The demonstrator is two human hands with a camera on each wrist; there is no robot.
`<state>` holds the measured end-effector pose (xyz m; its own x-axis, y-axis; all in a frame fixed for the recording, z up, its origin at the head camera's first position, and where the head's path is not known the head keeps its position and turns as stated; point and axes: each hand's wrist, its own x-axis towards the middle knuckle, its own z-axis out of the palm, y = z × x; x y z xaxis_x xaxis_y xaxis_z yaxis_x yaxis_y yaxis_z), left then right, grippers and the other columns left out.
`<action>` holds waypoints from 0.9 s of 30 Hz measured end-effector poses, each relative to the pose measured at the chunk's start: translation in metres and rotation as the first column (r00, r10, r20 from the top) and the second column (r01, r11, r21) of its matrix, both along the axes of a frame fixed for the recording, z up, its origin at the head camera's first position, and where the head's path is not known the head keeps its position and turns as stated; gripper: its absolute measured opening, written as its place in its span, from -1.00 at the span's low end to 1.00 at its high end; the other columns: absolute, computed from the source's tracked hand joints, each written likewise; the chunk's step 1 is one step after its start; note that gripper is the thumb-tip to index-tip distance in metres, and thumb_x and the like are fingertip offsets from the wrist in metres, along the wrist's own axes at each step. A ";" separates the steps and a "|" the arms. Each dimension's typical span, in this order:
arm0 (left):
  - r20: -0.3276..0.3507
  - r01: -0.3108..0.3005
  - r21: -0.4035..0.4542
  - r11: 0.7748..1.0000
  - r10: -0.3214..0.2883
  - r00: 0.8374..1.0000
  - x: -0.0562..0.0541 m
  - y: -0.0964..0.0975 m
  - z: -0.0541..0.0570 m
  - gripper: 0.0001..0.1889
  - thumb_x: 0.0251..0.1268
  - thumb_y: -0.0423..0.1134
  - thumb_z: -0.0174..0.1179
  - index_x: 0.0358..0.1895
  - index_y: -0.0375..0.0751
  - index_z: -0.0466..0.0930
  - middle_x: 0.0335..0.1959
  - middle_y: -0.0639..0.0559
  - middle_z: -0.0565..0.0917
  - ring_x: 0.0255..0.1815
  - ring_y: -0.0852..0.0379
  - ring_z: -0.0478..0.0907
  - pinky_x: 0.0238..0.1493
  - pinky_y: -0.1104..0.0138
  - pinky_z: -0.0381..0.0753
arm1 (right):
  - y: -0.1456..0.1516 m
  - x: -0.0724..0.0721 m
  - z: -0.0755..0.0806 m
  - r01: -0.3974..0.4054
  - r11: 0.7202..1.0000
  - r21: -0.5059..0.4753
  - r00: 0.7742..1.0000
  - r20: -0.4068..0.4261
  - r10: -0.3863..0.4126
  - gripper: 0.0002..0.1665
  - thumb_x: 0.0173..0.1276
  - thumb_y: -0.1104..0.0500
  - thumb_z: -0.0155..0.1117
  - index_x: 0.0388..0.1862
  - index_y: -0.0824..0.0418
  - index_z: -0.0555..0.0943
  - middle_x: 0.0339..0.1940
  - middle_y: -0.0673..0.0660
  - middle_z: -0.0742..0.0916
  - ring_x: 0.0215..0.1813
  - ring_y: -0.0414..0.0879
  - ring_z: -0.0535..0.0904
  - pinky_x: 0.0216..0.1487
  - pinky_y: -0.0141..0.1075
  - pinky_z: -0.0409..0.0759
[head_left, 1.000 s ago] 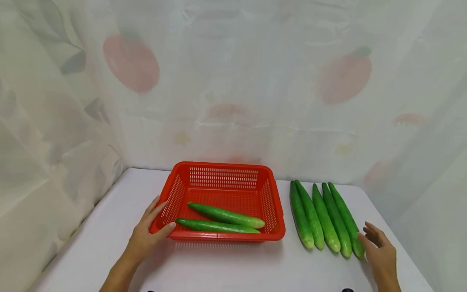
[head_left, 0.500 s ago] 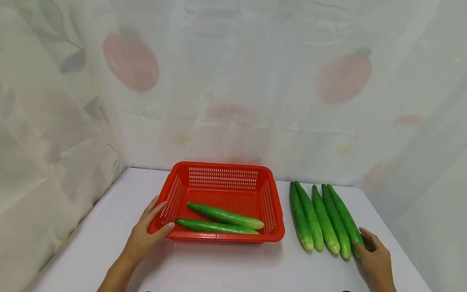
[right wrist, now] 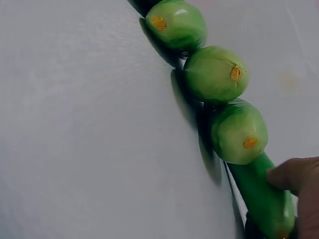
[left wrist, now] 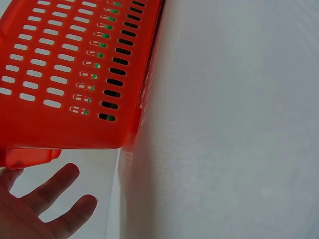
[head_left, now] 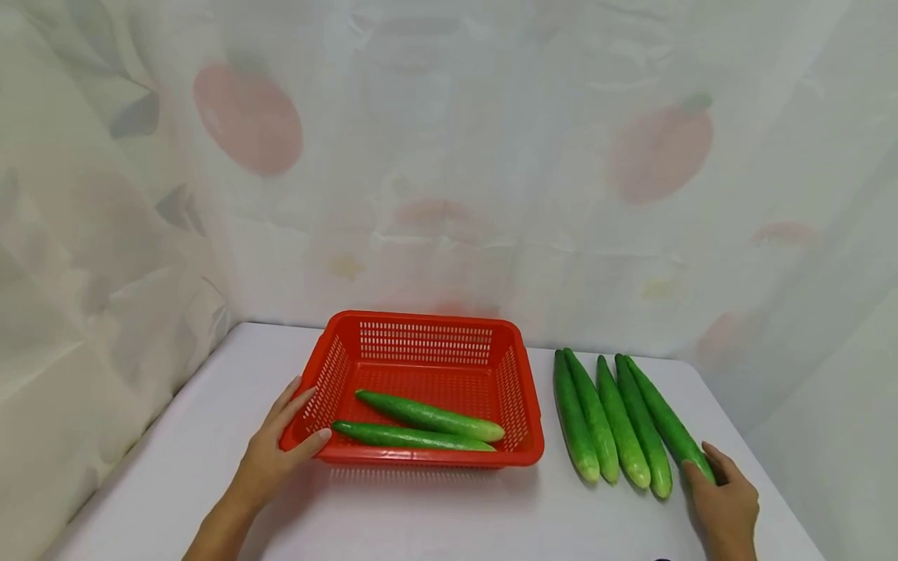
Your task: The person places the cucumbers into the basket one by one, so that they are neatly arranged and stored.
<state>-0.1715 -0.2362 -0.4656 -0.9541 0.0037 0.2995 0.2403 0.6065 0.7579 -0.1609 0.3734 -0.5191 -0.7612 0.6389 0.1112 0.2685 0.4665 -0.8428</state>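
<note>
Tabletop point(head_left: 407, 514) is white w/ a faint lilac tint, far corners rounded, soft shadow under the basket point(head_left: 435, 458). Behind it hangs pale sheeting point(head_left: 449, 156): faded red fruit prints point(head_left: 249, 118), a few small yellow shapes point(head_left: 346, 266), horiz. creases; L side crumpled w/ greyish leaf prints point(head_left: 133, 115), R side plainer. Basket = red plastic, slotted walls, approx mid-tabletop near the back edge, w/ two cukes point(head_left: 428, 413) lying inside toward the front, pale ends to the R. L hand point(head_left: 270, 460) is at its front L corner, fingers mostly straight & spread, thumb by the rim, no grip. R hand point(head_left: 726, 495) is closed, thumb & fingers, round the near end of the far-R cuke point(head_left: 666, 425) on the tabletop's R side; can't tell if that end is off the surface. Four more cukes point(head_left: 620, 425) lie side by side btwn it & the basket, dk green at the back, pale in front w/ yellow-orange tips. Dk bit point(head_left: 662, 559) at btm edge, mostly cut off.
</note>
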 end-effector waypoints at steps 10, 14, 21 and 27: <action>0.016 0.001 0.003 1.000 -0.001 1.000 0.001 0.000 -0.001 -0.32 0.27 -0.02 0.28 0.43 -0.02 0.30 0.52 0.14 0.04 0.40 -0.09 0.10 0.09 0.05 0.40 | 0.006 0.000 -0.001 0.218 0.930 -0.295 0.966 -0.073 -0.249 -0.40 0.38 0.10 0.19 0.39 0.15 0.40 0.41 0.19 0.39 0.38 -0.03 0.19 0.36 -0.16 0.12; 0.004 -0.003 -0.012 1.000 0.003 1.000 0.000 -0.002 0.001 -0.33 0.27 -0.01 0.27 0.43 -0.02 0.30 0.52 0.15 0.04 0.40 -0.09 0.12 0.05 0.18 0.43 | 0.004 -0.002 0.005 0.205 0.903 -0.378 0.950 -0.144 -0.276 -0.41 0.35 0.16 0.24 0.35 0.22 0.45 0.35 0.19 0.43 0.33 -0.11 0.22 0.30 -0.31 0.14; 0.009 0.003 0.017 1.000 -0.004 1.000 0.000 -0.003 0.002 -0.32 0.26 -0.04 0.29 0.42 -0.08 0.31 0.52 0.14 0.04 0.40 -0.09 0.11 0.07 0.41 0.34 | 0.000 -0.003 0.022 0.155 0.844 -0.514 0.936 -0.197 -0.291 -0.40 0.37 0.29 0.19 0.39 0.23 0.38 0.43 0.17 0.34 0.38 -0.11 0.16 -0.06 -0.51 0.48; 0.011 0.021 0.054 0.998 -0.022 1.000 -0.002 0.001 0.000 -0.31 0.25 -0.05 0.30 0.42 -0.11 0.30 0.52 0.12 0.03 0.42 -0.11 0.07 0.13 -0.07 0.31 | -0.001 0.000 0.039 0.122 0.787 -0.604 0.910 -0.247 -0.331 -0.39 0.36 0.40 0.17 0.39 0.21 0.37 0.35 0.18 0.35 0.39 -0.03 0.21 -0.12 -0.50 0.51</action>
